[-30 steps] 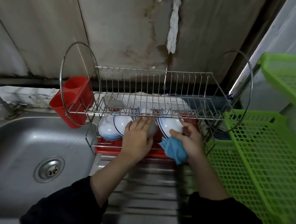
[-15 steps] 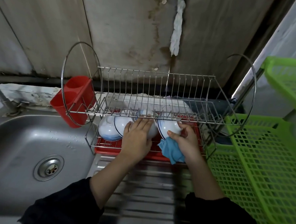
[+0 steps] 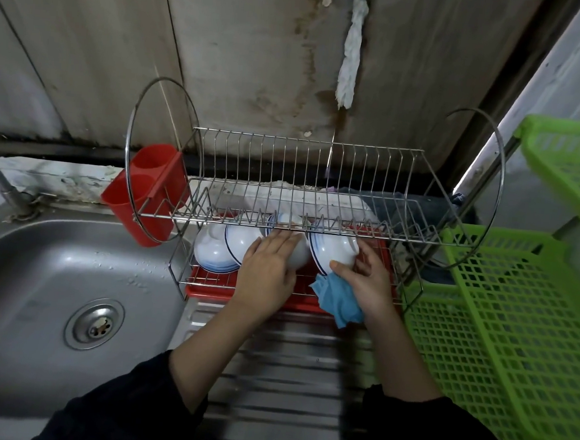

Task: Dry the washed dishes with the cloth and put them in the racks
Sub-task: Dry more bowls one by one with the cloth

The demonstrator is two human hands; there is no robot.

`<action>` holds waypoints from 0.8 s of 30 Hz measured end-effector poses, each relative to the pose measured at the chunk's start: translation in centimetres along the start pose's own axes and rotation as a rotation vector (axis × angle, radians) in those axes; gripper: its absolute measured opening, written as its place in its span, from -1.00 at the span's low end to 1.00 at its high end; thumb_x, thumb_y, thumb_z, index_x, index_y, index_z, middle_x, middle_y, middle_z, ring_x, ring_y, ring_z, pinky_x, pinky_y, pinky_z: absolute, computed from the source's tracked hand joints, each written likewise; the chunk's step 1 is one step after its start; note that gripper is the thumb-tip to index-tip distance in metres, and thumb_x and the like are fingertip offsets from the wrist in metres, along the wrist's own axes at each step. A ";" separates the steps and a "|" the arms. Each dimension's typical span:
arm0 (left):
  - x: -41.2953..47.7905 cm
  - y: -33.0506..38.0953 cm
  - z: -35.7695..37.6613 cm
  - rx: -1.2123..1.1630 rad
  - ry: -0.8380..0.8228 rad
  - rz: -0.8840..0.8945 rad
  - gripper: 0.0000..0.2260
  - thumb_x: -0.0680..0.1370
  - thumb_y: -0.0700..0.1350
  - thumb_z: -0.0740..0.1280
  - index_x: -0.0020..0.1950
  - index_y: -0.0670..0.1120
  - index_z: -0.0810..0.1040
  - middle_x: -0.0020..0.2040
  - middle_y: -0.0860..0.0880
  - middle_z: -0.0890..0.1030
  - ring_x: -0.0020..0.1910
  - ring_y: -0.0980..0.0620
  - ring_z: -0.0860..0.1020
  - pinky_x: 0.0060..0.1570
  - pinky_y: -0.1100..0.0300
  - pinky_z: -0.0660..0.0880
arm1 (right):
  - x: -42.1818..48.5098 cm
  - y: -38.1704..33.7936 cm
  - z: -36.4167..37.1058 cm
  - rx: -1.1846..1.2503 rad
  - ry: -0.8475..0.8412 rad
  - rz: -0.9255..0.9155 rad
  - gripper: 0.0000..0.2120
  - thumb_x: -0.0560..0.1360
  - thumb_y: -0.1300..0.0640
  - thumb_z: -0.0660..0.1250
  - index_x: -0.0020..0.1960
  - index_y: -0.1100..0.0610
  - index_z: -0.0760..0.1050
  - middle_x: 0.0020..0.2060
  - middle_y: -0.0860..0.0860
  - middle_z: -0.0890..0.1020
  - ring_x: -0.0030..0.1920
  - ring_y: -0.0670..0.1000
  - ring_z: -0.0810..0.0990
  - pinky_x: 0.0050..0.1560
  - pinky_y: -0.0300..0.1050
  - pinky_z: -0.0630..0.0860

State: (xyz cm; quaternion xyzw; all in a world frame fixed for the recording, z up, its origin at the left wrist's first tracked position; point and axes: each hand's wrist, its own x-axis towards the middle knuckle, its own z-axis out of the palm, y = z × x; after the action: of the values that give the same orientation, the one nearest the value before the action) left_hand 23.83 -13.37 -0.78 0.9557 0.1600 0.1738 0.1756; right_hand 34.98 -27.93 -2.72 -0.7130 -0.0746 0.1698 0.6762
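Lower tier of the wire rack (image 3: 304, 186): a row of white, blue-rimmed bowls stands on edge over the red drip tray (image 3: 208, 284). The task's thing now is the end bowl (image 3: 336, 249), at the right end of that row under the rack's upper tier.

Right hand (image 3: 368, 282): thumb on the near wall of the end bowl and fingers round its far side, so the hand is grasping it. The blue cloth (image 3: 339, 302) is bunched under the palm and hangs over the rack's front rail. Judgement: the cloth is kept in the palm so it is ready for the next dish while the bowl is seated.

Left hand (image 3: 272, 263): fingers straight and flat against the neighbouring bowl (image 3: 298, 258), gripping nothing. It is probably bracing the row so it does not tip while the end bowl goes in.

Orientation of the end bowl: on edge, with the blue-lined rim towards the rack's left end and the rounded outside towards its right end. A bowl has no true long axis — its mouth-to-foot axis lies roughly level, along the rack's length. On-edge stowing suits draining and packs the row tightly.

The rack's upper tier carries no dishes. The rack stands on the ribbed steel tabletop (image 3: 271, 373).
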 end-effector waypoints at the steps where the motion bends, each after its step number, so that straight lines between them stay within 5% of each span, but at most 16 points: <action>1: -0.2 -0.1 -0.2 -0.006 0.002 -0.001 -0.46 0.52 -0.17 0.30 0.51 -0.06 0.31 0.50 -0.04 0.34 0.50 -0.02 0.25 0.48 0.10 0.08 | -0.1 0.3 0.0 -0.001 0.005 -0.004 -0.28 0.37 0.29 0.54 0.46 0.05 0.37 0.24 0.09 0.57 0.19 0.06 0.58 0.06 -0.04 0.59; 6: -1.6 -0.8 -1.7 -0.043 0.021 -0.050 -0.51 0.54 -0.09 0.34 0.47 -0.05 0.37 0.48 -0.01 0.37 0.48 0.02 0.29 0.41 0.09 0.21 | -1.5 0.6 0.1 -0.098 0.150 -0.107 -0.36 0.36 0.24 0.56 0.38 0.04 0.45 0.28 0.06 0.56 0.29 0.05 0.52 0.31 0.11 0.48; 10: -3.7 -1.8 -3.4 -0.079 0.070 -0.113 -0.57 0.50 -0.09 0.37 0.37 -0.07 0.50 0.39 -0.05 0.49 0.41 -0.04 0.41 0.37 0.01 0.33 | -4.6 -0.2 1.2 -0.183 0.222 -0.266 -0.55 0.35 0.26 0.56 0.19 0.07 0.53 0.17 0.03 0.59 0.21 0.02 0.54 0.23 -0.17 0.44; 14: -6.3 -3.2 -6.0 -0.052 0.122 -0.199 -0.58 0.44 0.09 0.25 0.22 -0.04 0.61 0.24 -0.04 0.61 0.23 -0.08 0.55 0.21 -0.01 0.43 | -8.3 -0.8 4.3 -0.335 0.113 -0.439 -0.65 0.32 0.26 0.59 -0.02 -0.02 0.55 -0.01 0.02 0.58 0.00 -0.13 0.54 0.00 -0.48 0.35; 24: -16.8 -12.7 -17.5 -0.049 0.273 -0.388 -0.54 0.41 0.21 0.15 0.05 -0.03 0.66 0.03 0.01 0.66 -0.04 -0.07 0.63 0.02 -0.02 0.55 | -18.2 -2.8 18.8 -0.487 -0.246 -0.476 -0.85 0.40 0.17 0.52 -0.14 -0.04 0.60 -0.16 -0.15 0.63 -0.10 -0.17 0.59 0.03 -0.22 0.52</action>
State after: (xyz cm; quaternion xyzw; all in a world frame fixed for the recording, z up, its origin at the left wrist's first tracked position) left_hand -1.02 -3.34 5.00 0.8701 0.3587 0.2684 0.2057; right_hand 11.88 -16.18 2.08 -0.7902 -0.3575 0.0694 0.4929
